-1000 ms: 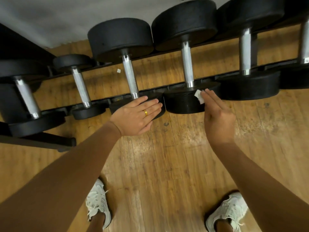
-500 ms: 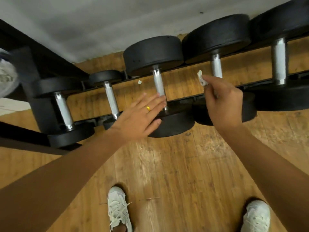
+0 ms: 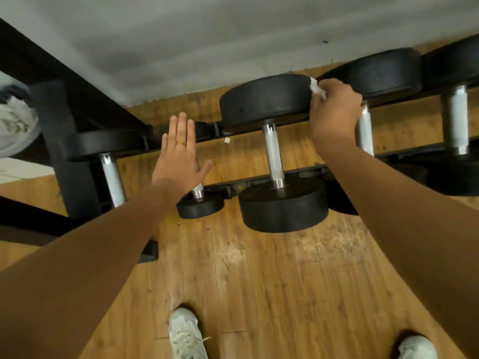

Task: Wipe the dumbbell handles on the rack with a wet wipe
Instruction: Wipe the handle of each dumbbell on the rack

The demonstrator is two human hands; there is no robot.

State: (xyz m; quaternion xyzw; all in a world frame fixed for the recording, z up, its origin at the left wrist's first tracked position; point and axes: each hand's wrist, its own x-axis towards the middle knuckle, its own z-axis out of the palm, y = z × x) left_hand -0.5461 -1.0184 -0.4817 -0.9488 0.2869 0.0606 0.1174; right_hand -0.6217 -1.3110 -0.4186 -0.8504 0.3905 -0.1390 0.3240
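Observation:
Black dumbbells with chrome handles lie across the low rack (image 3: 298,174). My right hand (image 3: 334,110) pinches a crumpled white wet wipe (image 3: 316,89) at the far end of one chrome handle (image 3: 365,133), between two far weight heads. My left hand (image 3: 178,156) hovers flat, fingers straight, over a small dumbbell (image 3: 201,204) and covers most of its handle. Between my hands sits a larger dumbbell with its handle (image 3: 273,151) fully in view. Another handle (image 3: 112,177) shows at the left and one (image 3: 457,120) at the right.
A black rack upright (image 3: 70,156) stands at the left beside a grey wall (image 3: 207,42). A small white scrap (image 3: 227,140) lies on the wooden floor (image 3: 259,281) under the rack. My white shoes (image 3: 186,332) are near the bottom edge.
My right hand has carried the wipe up along the handle to its far end. My left hand has lifted off the weight head and moved left over the small dumbbell. The view has shifted.

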